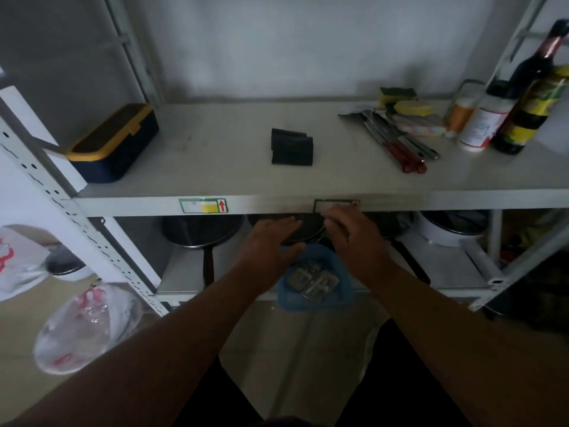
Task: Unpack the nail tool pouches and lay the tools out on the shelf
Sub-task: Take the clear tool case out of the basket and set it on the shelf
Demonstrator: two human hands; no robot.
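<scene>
Left hand (271, 241): fingers straight, steadying a dark pouch (303, 231) below the shelf (215, 167) edge.
Right hand (351, 232): fingers curled at the pouch's end, probably opening it; grip unclear.
Shelf: other pouches (292, 147) wait mid-shelf.

Two bare forearms reach in from the lower corners of the head view, with no sleeves, watch, bracelet or glove on either one. The left hand (271, 241) and the right hand (354, 235) show no rings (the picture is dim and slightly blurred, so fine detail is lost). Dark clothing, near black, shows between the arms at the bottom edge
</scene>
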